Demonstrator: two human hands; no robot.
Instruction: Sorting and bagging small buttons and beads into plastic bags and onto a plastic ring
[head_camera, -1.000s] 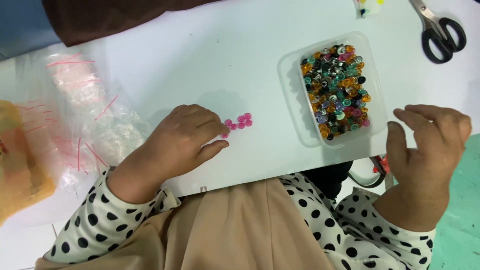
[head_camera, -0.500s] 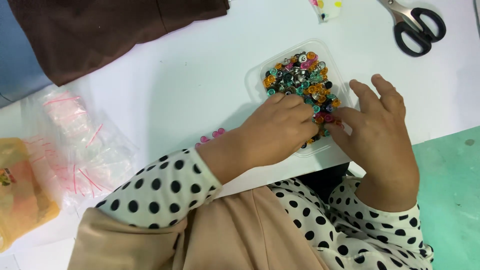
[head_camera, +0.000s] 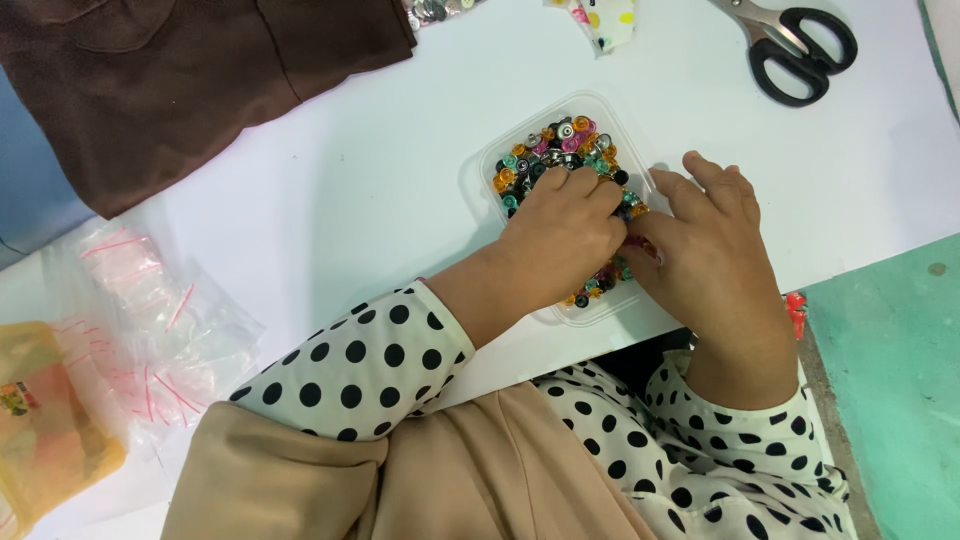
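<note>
The left hand (head_camera: 565, 235) is reaching into the clear square plastic tub (head_camera: 497, 158) of small mixed-colour round beads (head_camera: 560, 140), fingers curled down among them, though I cannot tell whether it is pinching any. The right hand (head_camera: 705, 245) is resting at the tub's right edge with fingers loosely bent, touching the left, its grasp hidden. The tub is sitting on the white table (head_camera: 350, 180), with black-handled scissors (head_camera: 795, 45) well apart at top right, brown cloth (head_camera: 180, 80) at top left and clear plastic bags (head_camera: 150, 320) at left.

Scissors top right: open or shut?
Shut. The black-handled scissors lie flat on the white table, handle loops side by side, blades together toward the frame's top edge.
</note>
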